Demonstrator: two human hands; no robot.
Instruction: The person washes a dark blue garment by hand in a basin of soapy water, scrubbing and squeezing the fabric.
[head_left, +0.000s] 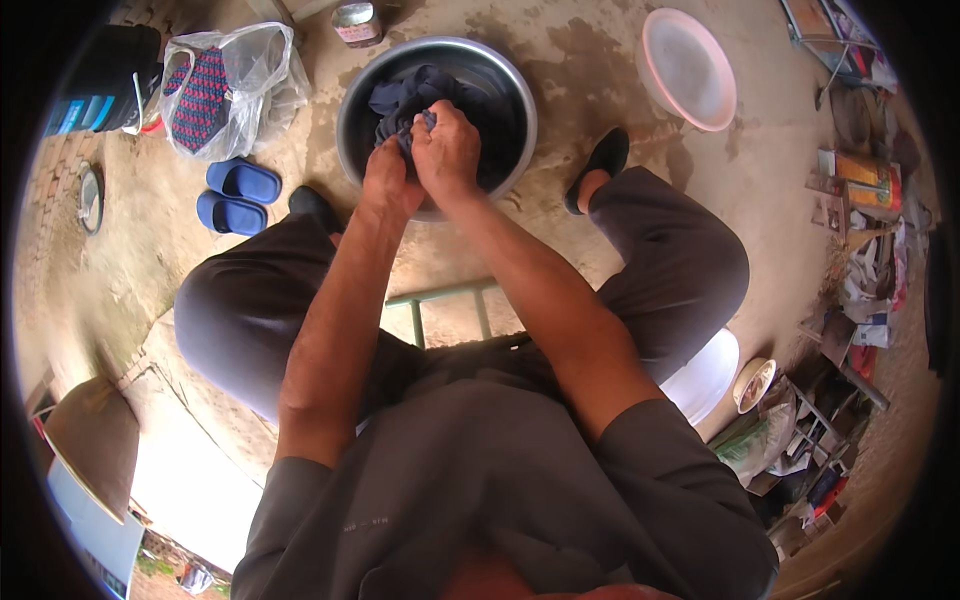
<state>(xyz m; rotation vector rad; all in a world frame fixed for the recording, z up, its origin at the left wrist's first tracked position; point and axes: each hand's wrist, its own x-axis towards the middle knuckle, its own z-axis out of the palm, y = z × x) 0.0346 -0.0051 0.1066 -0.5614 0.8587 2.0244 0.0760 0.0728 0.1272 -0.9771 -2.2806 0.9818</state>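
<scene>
A round metal basin (527, 124) stands on the ground between my feet. Dark wet cloth (427, 86) lies bunched inside it. My left hand (391, 176) grips one part of the cloth over the basin's near side. Close beside it, my right hand (450, 150) is closed on the same cloth, with a twist of fabric showing between the two hands. The lower part of the basin's inside is in shadow, and my forearms cover part of its near rim.
Left of the basin are blue slippers (244, 199) and a clear plastic bag (262, 90) with a red-and-navy patterned item. A tin (358, 26) stands beyond the basin. To the right is a pink-rimmed plastic basin (690, 67); clutter lines the far right.
</scene>
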